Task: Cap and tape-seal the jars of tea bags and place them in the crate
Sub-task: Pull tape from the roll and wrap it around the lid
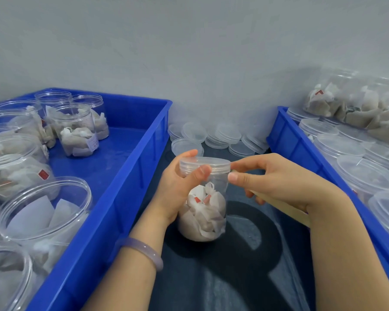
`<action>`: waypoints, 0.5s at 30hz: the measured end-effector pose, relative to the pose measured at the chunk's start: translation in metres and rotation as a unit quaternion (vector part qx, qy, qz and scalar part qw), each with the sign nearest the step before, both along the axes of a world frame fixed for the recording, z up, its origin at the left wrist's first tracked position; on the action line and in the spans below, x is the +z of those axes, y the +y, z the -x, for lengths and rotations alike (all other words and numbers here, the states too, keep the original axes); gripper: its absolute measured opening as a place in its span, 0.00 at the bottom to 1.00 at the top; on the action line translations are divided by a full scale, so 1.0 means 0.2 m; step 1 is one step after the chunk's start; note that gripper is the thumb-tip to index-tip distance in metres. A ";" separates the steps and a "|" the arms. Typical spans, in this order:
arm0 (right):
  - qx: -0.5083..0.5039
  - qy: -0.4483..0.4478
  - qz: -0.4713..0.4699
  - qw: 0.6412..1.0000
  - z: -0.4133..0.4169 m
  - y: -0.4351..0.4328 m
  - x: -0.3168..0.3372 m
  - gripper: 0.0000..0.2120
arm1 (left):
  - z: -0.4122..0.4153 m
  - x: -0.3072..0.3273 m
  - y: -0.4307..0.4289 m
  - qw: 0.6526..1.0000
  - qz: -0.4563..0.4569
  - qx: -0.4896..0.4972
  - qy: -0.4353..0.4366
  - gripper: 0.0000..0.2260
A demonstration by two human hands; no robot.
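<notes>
Grey wall behind; a dark counter runs between two blue plastic crates. Over it, the left hand grips a clear plastic jar of white tea bags just under its clear round lid, thumb across the front, fingers curled behind. The right hand sets thumb and forefinger at the lid's right rim; its other fingers curl round a pale tan object, partly hidden.
</notes>
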State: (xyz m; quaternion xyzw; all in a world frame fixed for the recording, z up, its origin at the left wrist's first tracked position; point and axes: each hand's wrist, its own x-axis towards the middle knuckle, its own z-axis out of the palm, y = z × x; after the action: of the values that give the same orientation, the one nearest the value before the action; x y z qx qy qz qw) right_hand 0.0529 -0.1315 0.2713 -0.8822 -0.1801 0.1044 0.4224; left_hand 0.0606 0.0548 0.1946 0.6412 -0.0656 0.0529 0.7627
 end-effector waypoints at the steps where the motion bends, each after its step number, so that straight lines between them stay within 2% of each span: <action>1: -0.004 -0.008 0.002 1.000 -0.01 0.00 0.00 0.03 | 0.00 0.00 0.00 1.000 0.002 -0.001 0.000 0.34; 4: -0.024 -0.018 0.002 1.000 -0.02 0.00 -0.01 0.02 | 0.01 0.00 0.01 1.000 0.002 -0.013 0.003 0.33; 9: -0.048 -0.030 -0.011 0.998 -0.04 0.01 -0.04 0.18 | 0.01 -0.01 0.01 0.999 0.003 -0.034 -0.005 0.35; 12: -0.044 -0.022 -0.031 0.998 -0.04 0.02 -0.06 0.26 | 0.01 -0.01 0.01 0.999 0.003 -0.036 -0.010 0.45; 15: -0.005 -0.010 -0.037 0.999 -0.04 0.05 -0.07 0.17 | 0.01 -0.03 0.03 0.999 0.006 -0.040 -0.019 0.51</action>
State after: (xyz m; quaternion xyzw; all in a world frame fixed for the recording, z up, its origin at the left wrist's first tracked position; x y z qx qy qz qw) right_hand 0.0611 -0.1213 0.2574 -0.8678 -0.1833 0.0867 0.4537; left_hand 0.0581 0.0612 0.1893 0.6323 -0.1051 0.0353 0.7668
